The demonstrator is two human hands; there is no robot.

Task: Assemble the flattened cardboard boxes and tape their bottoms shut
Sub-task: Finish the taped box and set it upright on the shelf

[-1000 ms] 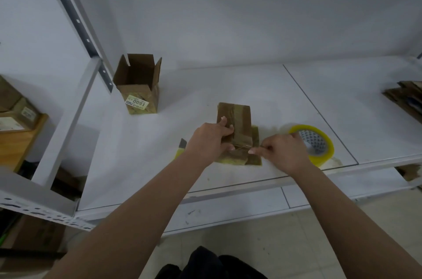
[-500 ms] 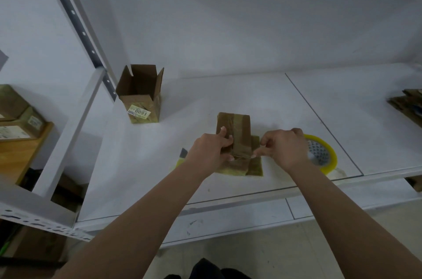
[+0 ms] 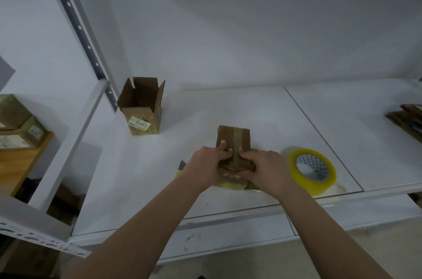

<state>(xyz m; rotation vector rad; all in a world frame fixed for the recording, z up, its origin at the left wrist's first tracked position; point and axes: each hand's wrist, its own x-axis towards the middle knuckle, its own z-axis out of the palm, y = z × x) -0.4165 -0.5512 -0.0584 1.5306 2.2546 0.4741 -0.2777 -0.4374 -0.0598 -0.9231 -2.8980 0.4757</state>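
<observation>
Two hands met on the box (image 3: 234, 141) at lower centre of the frame, where it lay upside down on the shelf (image 3: 251, 105) with a strip of tape running down its bottom and over the near edge. The left hand (image 3: 209, 165) gripped the box's left side, thumb laid up on the taped face. The right hand (image 3: 262, 167) had its fingers curled over the near right edge, apparently pressing the strip's end against the side; whether it pinched the tape itself could not be told.

Judging by this, the step in hand was rubbing the tape down to seal the bottom, and it looked nearly finished. The next move would probably call for letting go, turning the box upright and setting it aside.

One roll (image 3: 312, 170) of yellow-rimmed tape lay just right of the right hand, near the shelf's front edge. A finished box (image 3: 141, 107) stood open-topped in the left middle of the frame, well apart. Flat cardboard (image 3: 406, 118) at the right edge looked like the supply for the next round.
</observation>
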